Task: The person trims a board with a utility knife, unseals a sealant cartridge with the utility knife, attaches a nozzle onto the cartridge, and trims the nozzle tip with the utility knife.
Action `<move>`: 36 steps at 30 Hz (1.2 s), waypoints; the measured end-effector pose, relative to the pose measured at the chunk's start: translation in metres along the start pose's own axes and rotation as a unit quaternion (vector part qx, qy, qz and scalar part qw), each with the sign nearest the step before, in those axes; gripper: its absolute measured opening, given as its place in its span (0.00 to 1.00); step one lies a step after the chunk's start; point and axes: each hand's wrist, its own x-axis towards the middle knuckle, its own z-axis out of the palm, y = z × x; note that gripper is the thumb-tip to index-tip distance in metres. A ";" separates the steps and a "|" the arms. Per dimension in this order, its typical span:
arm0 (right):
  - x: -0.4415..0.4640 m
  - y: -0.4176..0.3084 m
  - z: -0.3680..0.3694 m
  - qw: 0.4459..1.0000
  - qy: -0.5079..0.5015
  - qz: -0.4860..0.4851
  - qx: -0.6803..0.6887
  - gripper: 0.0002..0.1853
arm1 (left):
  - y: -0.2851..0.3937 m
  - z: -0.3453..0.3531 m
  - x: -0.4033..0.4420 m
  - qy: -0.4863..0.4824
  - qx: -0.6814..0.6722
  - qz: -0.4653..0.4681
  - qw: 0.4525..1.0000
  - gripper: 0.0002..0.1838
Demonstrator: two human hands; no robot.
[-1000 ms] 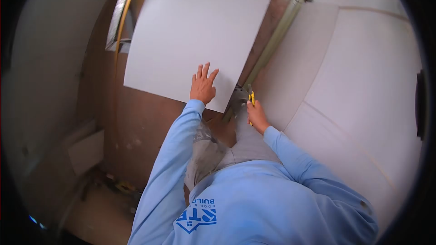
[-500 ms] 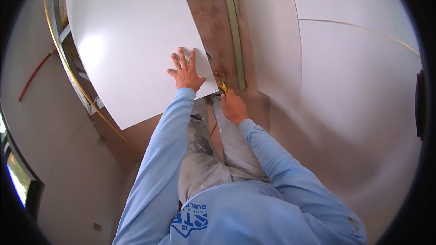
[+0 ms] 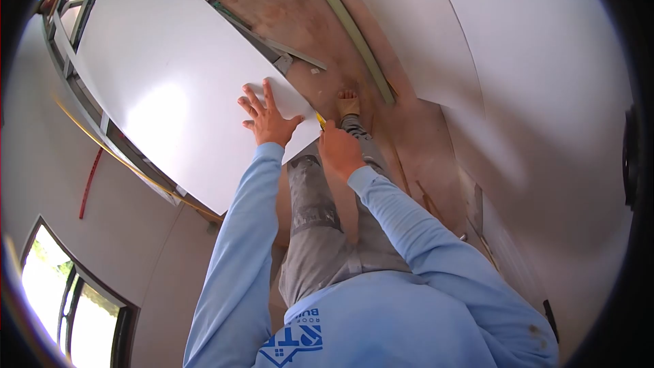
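Green strip (image 3: 354, 34) apart from white board (image 3: 170, 82)

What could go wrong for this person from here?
The slim yellow knife in the right hand could slip toward the left hand, spread close by on the large, flat white board. The board might shift if the left hand eases off. A dropped knife could land near the foot with exposed toes.

Brown floor (image 3: 417, 146) is stretching beyond the right hand (image 3: 340, 150); far to its left, a dark-framed window (image 3: 67, 298) is glowing.
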 end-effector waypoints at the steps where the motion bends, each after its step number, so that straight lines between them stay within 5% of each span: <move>1: -0.001 0.000 -0.003 1.000 0.001 0.001 0.005 0.12 | -0.001 -0.001 -0.001 -0.002 0.003 0.002 1.000 0.74; 23: 0.015 0.000 -0.019 0.990 -0.113 0.057 -0.062 0.15 | -0.015 0.002 0.010 0.017 -0.021 0.019 0.999 0.72; 36: 0.045 -0.010 -0.027 0.996 -0.086 -0.017 -0.034 0.16 | -0.015 -0.013 0.022 0.025 -0.028 0.014 0.999 0.71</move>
